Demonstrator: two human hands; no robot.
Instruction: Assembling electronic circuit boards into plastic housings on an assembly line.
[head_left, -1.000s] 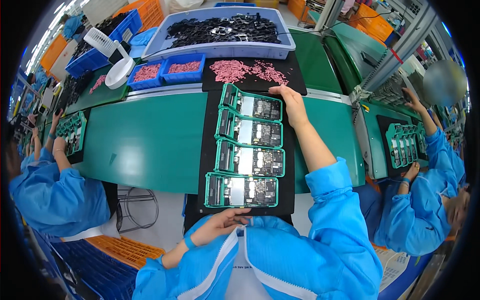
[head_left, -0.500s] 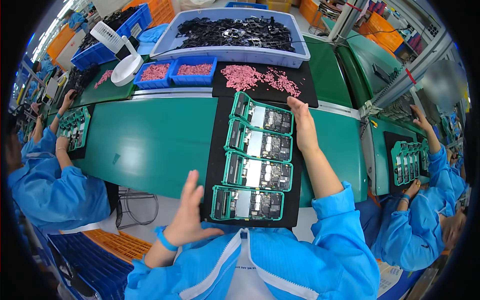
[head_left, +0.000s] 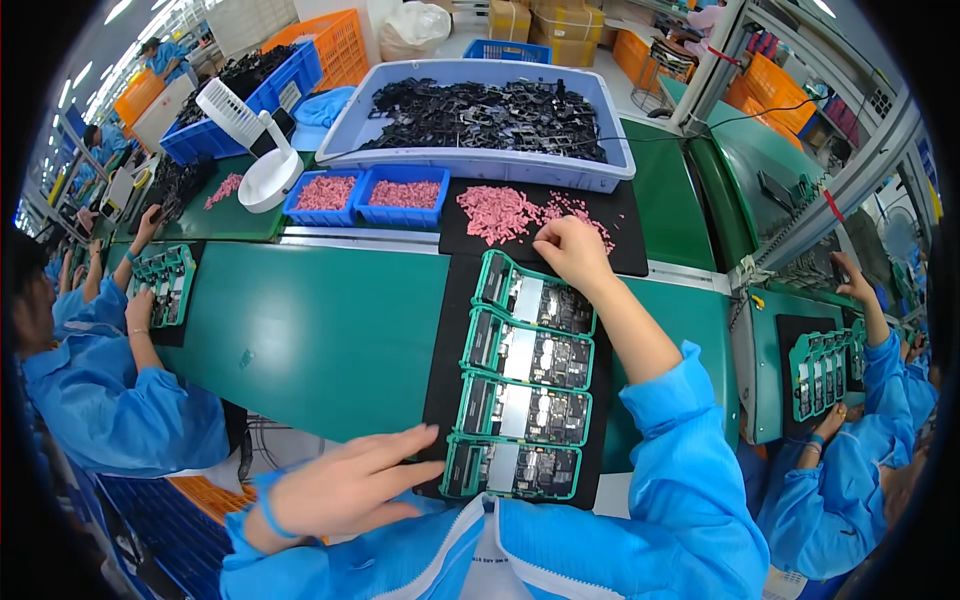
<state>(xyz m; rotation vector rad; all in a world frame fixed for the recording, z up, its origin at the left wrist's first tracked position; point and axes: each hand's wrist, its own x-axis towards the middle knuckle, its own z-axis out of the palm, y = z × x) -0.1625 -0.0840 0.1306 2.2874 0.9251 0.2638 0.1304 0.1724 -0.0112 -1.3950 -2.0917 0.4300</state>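
Several green-framed fixtures (head_left: 527, 411) with phone-like circuit assemblies lie in a column on a black mat (head_left: 450, 365) in front of me. Pink small pieces (head_left: 495, 213) lie heaped on another black mat (head_left: 626, 245) beyond the column. Reaching over the far fixture, my right hand (head_left: 578, 255) is at the near edge of the pink pieces with its fingers pinched together; whatever may be between the fingertips is hidden. My left hand (head_left: 350, 483), fingers stretched out and empty, hovers beside the left edge of the nearest fixture.
Two blue bins (head_left: 403, 216) of pink pieces stand left of the heap, next to a white fan (head_left: 268, 180). Behind is a large grey-blue tub (head_left: 480, 168) of black parts. Co-workers in blue sit left and right with similar fixtures (head_left: 165, 285).
My right hand has gone from beside the far fixture to the pink pieces, its fingers closing. My left hand has lowered toward the nearest fixture. The whole view has shifted slightly.
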